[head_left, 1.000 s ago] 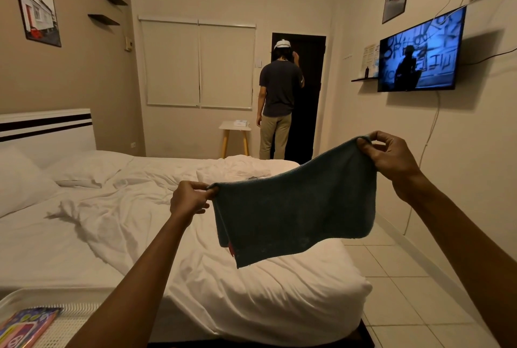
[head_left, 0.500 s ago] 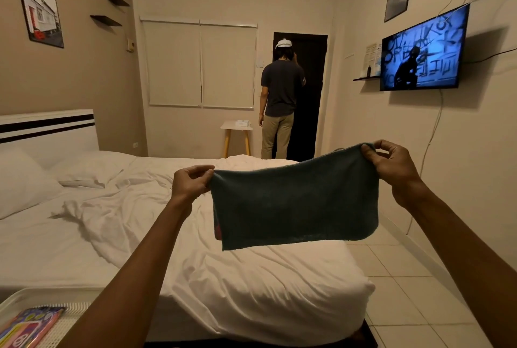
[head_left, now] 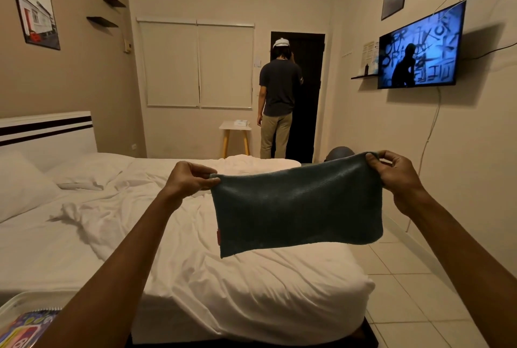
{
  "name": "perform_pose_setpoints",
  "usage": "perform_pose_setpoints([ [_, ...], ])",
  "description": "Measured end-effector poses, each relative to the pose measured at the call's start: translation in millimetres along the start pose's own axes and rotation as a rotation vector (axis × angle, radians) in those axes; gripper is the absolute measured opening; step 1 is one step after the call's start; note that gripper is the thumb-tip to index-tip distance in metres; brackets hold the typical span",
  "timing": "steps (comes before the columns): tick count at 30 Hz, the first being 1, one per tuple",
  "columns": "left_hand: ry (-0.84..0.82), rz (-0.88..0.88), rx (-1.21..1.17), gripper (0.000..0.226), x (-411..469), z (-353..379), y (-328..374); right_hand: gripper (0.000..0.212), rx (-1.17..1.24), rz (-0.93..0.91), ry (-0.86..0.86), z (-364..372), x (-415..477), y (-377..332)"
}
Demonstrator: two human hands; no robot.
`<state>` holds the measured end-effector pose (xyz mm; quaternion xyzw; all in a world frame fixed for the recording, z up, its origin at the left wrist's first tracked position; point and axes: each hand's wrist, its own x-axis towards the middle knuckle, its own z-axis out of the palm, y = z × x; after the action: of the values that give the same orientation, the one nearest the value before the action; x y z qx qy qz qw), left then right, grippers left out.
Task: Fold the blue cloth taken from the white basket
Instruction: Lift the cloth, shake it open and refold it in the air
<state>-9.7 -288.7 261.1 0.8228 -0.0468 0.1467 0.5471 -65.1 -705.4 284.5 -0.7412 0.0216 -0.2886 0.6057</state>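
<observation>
Hands are holding the blue cloth [head_left: 296,207] up in the air, out in front of the person and over the foot of the bed [head_left: 195,277]. The left hand [head_left: 186,179] is pinching the top left corner between thumb and fingers, closed tight on it. The right hand [head_left: 397,177] is pinching the top right corner the same way — a little higher than the left. The cloth is hanging down flat between them, wider than it is tall, and its top edge is dipping a bit in the middle. A small red tag [head_left: 218,236] is sticking out on its left edge.

The white basket [head_left: 16,303] is sitting in the bottom left corner, beside the left arm, with a bright colourful book [head_left: 25,328] inside it. Far across the room another person [head_left: 278,101] is standing by a dark door [head_left: 307,95], back turned. A TV [head_left: 419,48] is glowing blue on the right wall — well apart from the cloth.
</observation>
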Motion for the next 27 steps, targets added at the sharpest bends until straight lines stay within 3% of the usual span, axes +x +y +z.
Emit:
perform_pose_setpoints([
  [4,0.079,0.069,0.217,0.034,3.6,0.4,6.2,0.022,-0.038,0.016,-0.065,-8.9,1.3,5.2],
  [7,0.057,0.11,0.273,0.033,5.1,-5.1,14.8,0.007,-0.04,0.029,-0.122,-13.7,-2.0,9.9],
  [11,0.007,0.132,0.32,0.027,5.0,-10.8,21.1,0.004,-0.038,0.054,-0.149,-15.3,-6.5,17.8],
  [17,-0.024,0.117,0.434,0.025,4.5,-14.9,16.4,0.021,-0.009,0.064,-0.185,-16.2,-4.0,26.7],
  [22,-0.067,0.034,0.149,0.025,-1.4,-9.9,12.8,0.025,0.07,0.103,-0.191,-14.7,-1.7,34.4],
  [27,0.053,-0.013,-0.033,0.03,-3.7,1.4,9.7,0.019,0.102,0.125,-0.105,-2.4,0.9,38.4],
])
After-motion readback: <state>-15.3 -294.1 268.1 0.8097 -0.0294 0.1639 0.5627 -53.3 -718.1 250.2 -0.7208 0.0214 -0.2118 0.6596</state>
